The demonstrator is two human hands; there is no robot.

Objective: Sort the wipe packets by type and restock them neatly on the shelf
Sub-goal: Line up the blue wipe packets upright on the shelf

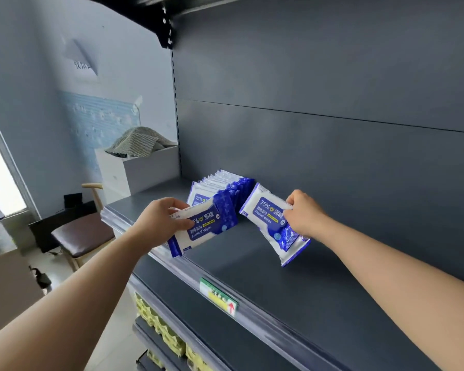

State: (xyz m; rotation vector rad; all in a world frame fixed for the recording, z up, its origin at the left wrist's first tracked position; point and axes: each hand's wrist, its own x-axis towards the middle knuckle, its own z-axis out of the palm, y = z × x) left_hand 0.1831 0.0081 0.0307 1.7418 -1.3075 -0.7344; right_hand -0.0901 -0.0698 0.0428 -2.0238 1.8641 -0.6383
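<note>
Row of packets point(225, 184) stands on edge at the back-left of the shelf point(319, 285), blue & white, all reading as the same alcohol-wipe type. Two more of that type are coming in right in front of it.

Left packet point(206, 231): the left hand point(161, 220) grips its left end, thumb across the printed face, fingers curled over the top edge. It's tilted, far end right up against the front of the row, near corner hanging out past the shelf's front lip.

Right packet point(273, 223): the right hand point(303, 215) pinches it along the right edge, fingers bunched tight, pkt slanting down toward the deck. Can't tell if its low corner touches the shelf or hovers just above.

My read: both are about to join the row, w/ plenty of bare deck to the right.

Risks from here:
- The row stands on thin edges w/ no divider visible. A nudge from the left packet could tip it domino-style.
- The left packet's corner is over the lip. A loose grip and it drops off the front, probably to the floor.
- The right grip is edge-only on slick film, so it could slide out or land flat, not upright.

Further out: price tag point(219, 297) on the lip, yellow packs point(156, 319) on the shelf below, a white box point(134, 172) w/ a cloth on top, and a chair point(83, 234) off left.
</note>
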